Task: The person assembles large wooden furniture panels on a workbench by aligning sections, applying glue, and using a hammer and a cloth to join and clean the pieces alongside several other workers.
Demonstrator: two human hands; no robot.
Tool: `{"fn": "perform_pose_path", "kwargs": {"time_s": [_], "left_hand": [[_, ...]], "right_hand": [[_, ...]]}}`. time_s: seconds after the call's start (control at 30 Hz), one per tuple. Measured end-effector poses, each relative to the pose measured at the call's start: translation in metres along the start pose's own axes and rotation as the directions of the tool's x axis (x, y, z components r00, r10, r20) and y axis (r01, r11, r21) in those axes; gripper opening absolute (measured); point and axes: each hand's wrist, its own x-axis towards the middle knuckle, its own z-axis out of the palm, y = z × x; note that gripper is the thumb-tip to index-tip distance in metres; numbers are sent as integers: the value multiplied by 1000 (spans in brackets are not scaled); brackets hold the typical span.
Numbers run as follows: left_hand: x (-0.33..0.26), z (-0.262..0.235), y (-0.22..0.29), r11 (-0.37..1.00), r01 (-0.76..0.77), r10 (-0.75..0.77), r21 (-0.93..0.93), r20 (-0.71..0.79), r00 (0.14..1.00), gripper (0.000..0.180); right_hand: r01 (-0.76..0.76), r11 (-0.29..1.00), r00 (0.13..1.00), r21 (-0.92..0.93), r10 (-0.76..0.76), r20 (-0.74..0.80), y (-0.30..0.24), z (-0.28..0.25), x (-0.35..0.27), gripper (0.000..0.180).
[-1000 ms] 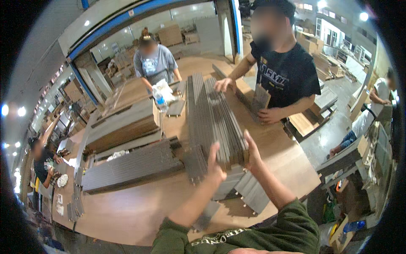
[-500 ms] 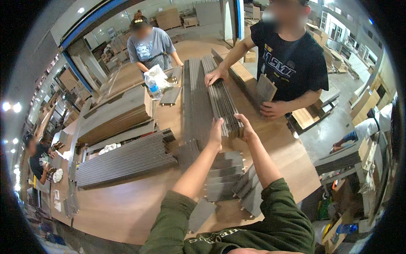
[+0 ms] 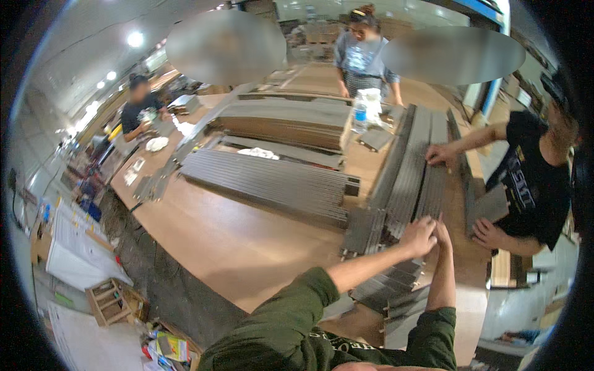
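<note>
Landmark: the long upright stack of grey corrugated cardboard strips [image 3: 411,179], standing on edge and running away from the wearer across the tan wooden tabletop [image 3: 247,241].

- Left hand [image 3: 419,236] is closed over the near end of that stack, fingers curled on its top edge. Right hand [image 3: 443,235] presses against the same end from the right, just beside the left, the two nearly touching. Both hands clamp the stack end between them; judged, this keeps the strips squared and upright so they do not fan out.
- Below the stack's near end, loose grey cardboard pieces [image 3: 383,290] lie splayed flat, overlapping, some past the tabletop edge. They look like strips fallen or set out of line.
- At the stack's far end a person in a black shirt lays one hand [image 3: 440,153] flat on the top edges, probably steadying it from the other side; the other hand [image 3: 489,234] holds a flat grey cardboard panel [image 3: 492,207] right of the stack.
- Left of the stack: a wide flat bundle of grey ribbed strips [image 3: 266,179], and beyond it a taller brown-sided pile [image 3: 291,120].
- Beyond the stack's far left side: a clear plastic bottle [image 3: 360,116], with a person in a grey shirt [image 3: 362,59] behind it.
</note>
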Motion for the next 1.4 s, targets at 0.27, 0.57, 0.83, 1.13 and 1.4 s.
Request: {"fn": "perform_pose_path", "kwargs": {"time_s": [0.27, 0.57, 0.83, 1.13, 1.4], "left_hand": [[-287, -95, -77, 907, 242, -251, 344, -20, 968, 79], [-383, -103, -100, 835, 354, -406, 422, 38, 913, 87], [-463, -158, -154, 907, 246, -254, 341, -22, 967, 74], [-525, -235, -202, 947, 135, -154, 293, 45, 987, 61], [-656, -279, -227, 917, 399, -389, -10, -251, 887, 43]], "right_hand": [[455, 437, 876, -776, -377, 301, -92, 126, -174, 81], [863, 171, 475, -476, 51, 879, -26, 287, -307, 116], [712, 324, 702, -623, -338, 627, 1, 304, -351, 91], [591, 373, 793, -715, -432, 429, -17, 345, -367, 63], [306, 430, 930, -849, -327, 169, -24, 391, -353, 60]]}}
